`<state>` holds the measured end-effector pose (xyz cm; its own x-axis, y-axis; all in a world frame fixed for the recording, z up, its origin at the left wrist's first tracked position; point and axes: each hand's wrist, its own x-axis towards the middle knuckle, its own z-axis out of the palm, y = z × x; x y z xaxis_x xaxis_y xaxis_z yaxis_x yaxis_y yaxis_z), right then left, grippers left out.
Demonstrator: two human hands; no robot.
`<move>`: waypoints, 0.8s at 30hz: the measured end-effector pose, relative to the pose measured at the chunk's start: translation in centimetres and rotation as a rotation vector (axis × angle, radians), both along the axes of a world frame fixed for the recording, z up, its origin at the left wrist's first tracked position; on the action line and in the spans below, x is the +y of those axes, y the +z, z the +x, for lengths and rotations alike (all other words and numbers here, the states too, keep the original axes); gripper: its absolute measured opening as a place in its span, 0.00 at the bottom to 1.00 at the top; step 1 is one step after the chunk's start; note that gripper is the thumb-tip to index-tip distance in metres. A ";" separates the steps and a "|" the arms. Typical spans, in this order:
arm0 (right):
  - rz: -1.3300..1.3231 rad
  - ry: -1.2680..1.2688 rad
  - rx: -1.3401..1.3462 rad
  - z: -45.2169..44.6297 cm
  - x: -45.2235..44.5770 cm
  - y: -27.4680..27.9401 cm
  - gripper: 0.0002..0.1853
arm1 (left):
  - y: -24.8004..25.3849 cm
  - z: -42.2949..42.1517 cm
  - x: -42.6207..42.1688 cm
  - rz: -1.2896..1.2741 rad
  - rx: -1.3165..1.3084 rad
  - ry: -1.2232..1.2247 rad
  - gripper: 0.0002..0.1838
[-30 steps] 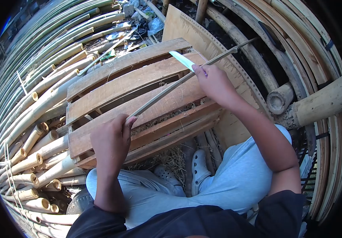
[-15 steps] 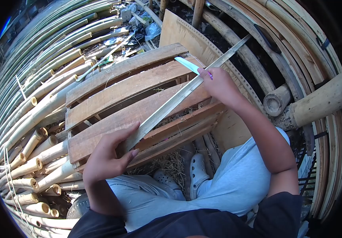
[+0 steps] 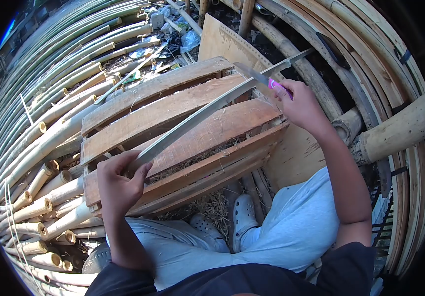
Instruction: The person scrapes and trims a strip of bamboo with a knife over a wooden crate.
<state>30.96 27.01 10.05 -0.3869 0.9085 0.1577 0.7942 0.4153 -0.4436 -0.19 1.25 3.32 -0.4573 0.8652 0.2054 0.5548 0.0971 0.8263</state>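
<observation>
A long split bamboo strip [image 3: 193,121] slants across a slatted wooden crate [image 3: 123,143]. Its near end sits between the thumb and fingers of my left hand [image 3: 121,180], which is closed on it at the crate's left front. My right hand [image 3: 299,103] grips the pink-purple handle of a knife [image 3: 254,74]. The blade points up and left, close above the far part of the strip; whether it touches the bamboo I cannot tell. Beyond the knife, the strip's far end reaches over the bamboo poles at the upper right.
Long bamboo poles [image 3: 74,118] lie stacked on the left. A plywood sheet [image 3: 222,42] leans behind the crate. More strips and a dark phone-like object [image 3: 332,49] are at upper right, with a thick bamboo pole [image 3: 400,123] below. Plastic litter [image 3: 189,40] lies behind.
My left hand has moved left and up with the strip's near end. My right hand has shifted right, and the knife blade now lies at a different angle, its flat less bright.
</observation>
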 end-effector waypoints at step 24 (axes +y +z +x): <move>-0.021 -0.158 0.056 -1.4 3.7 -3.4 0.28 | -1.8 3.9 2.1 0.173 0.161 -0.089 0.12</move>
<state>29.58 30.69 6.66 -0.2300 0.9607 0.1556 0.8226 0.2774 -0.4964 3.75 3.33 1.48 -0.3308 0.8460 0.4182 0.6803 -0.0933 0.7269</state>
